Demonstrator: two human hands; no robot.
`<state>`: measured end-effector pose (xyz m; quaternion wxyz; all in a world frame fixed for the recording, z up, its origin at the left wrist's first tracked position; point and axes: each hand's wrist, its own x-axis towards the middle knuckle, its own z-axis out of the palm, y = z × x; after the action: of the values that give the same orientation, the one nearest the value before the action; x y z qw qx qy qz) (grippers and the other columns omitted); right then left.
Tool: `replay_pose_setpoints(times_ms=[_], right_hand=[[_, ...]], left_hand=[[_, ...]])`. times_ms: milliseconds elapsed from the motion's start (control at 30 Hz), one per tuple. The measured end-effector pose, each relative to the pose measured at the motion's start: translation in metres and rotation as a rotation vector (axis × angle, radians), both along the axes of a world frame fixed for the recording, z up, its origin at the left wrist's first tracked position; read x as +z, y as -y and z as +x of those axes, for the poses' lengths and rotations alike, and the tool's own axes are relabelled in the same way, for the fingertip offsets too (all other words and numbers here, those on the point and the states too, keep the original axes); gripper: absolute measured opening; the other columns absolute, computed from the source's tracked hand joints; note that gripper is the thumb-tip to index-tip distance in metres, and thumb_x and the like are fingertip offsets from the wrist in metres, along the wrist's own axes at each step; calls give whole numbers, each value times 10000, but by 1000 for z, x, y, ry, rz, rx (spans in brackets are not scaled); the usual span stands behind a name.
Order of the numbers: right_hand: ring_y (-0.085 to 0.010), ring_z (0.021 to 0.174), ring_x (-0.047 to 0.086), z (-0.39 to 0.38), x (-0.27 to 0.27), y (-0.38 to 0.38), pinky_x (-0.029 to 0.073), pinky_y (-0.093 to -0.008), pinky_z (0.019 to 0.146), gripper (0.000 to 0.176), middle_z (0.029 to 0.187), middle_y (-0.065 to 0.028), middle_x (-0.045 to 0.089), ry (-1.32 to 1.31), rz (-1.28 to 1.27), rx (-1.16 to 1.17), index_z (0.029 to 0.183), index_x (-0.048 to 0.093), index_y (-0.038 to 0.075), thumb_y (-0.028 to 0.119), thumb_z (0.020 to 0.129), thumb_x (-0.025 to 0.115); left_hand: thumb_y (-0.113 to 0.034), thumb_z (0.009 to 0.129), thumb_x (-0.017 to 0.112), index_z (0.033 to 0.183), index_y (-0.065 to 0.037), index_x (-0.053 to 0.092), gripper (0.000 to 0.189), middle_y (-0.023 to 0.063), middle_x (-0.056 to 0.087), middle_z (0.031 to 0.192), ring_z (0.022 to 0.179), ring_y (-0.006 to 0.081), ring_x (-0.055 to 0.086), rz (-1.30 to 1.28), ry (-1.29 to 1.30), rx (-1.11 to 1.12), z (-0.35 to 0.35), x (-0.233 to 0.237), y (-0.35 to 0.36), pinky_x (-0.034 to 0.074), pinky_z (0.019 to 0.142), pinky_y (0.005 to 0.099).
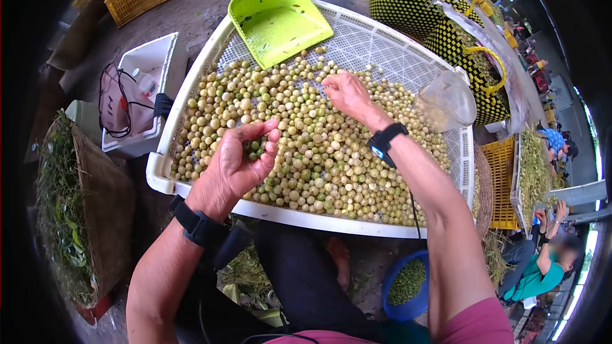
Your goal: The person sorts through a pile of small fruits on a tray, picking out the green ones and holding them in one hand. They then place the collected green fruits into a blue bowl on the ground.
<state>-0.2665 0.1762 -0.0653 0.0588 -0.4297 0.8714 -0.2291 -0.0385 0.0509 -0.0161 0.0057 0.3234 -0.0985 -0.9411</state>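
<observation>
A white perforated tray point(306, 218) lies in front of me, heaped with small round yellow-green fruits point(319, 146). Over its left part, my left hand point(233, 162) is cupped palm up, fingers curled around several small green fruits point(254, 148). Farther back, my right hand point(349, 94) reaches down to the fruit layer with its fingertips pinched together; whatever is between them is hidden. A lime-green dustpan point(277, 22) rests on the tray's far edge, with dark bits in it. At the tray's right side lies a clear plastic container point(448, 102).
A blue bowl point(419, 306) of green fruits stands on the floor below the tray. To the left are a white foam box point(167, 54) and a sack point(105, 210) of leafy stems. Yellow-and-black woven bags point(408, 0) stand at the right; a person point(539, 271) sits beyond.
</observation>
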Motion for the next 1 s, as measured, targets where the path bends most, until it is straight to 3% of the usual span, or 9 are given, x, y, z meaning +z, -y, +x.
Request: replay_pose_setpoints(times_ms=[200,267,333,533,633,733,767,867,1000], right_hand=[[-250,723,558,-9,-10,17,450,-357,708,119,787,-125,580,-115,119,21,692,610,80,129,718,505],[-175,590,555,-22,-4,9,462,-316,610,127,571,-68,561,159,-37,-52,645,593,66,100,700,484],[-160,616,565,-26,10,-11,462,-304,610,113,629,-69,591,253,-143,-153,665,603,64,85,684,493],[-277,690,578,-15,-7,-41,462,-360,649,111,759,-98,599,-86,51,5,733,608,65,95,675,518],[-258,692,556,-16,-15,-34,447,-347,614,82,673,-87,560,-323,-8,158,732,587,68,61,674,529],[-280,671,547,-16,-7,-28,444,-353,609,114,683,-96,560,-305,67,145,745,577,75,32,656,519],[-271,656,570,-15,-2,-29,465,-366,612,116,732,-93,601,-200,128,62,715,586,66,56,697,472],[-191,634,568,-19,-2,-33,464,-301,581,120,698,-65,601,327,-265,-90,703,593,67,71,707,474],[-125,583,521,-24,8,-46,412,-222,490,177,685,-20,532,1369,-710,-277,856,575,45,106,695,535]], left_hand=[[-62,837,426,986,66,507,213,97,542,829,680,135,550,-5,6,-16,1,-1,4,498,556,195],[-74,841,437,986,48,511,203,97,543,798,665,135,543,14,43,13,0,2,5,490,530,186],[-75,839,445,989,49,509,206,100,544,803,665,136,544,24,49,36,1,6,5,488,529,185],[-57,837,415,980,80,511,220,98,534,851,711,139,561,-25,25,19,3,2,4,504,572,203],[-67,840,416,975,78,518,223,95,534,846,712,134,561,-1,3,-25,3,-3,5,505,576,199],[-70,842,415,975,77,517,224,95,534,849,712,132,561,-17,10,-33,1,-5,3,506,577,199],[-71,842,414,975,76,517,224,94,535,850,712,132,561,-21,15,-32,0,-6,4,506,577,199],[-70,841,416,975,73,518,220,93,537,849,711,131,562,0,-5,-45,0,-6,7,506,575,198],[-76,843,435,990,31,512,198,91,547,777,635,127,542,-5,85,11,-3,4,3,489,515,185]])
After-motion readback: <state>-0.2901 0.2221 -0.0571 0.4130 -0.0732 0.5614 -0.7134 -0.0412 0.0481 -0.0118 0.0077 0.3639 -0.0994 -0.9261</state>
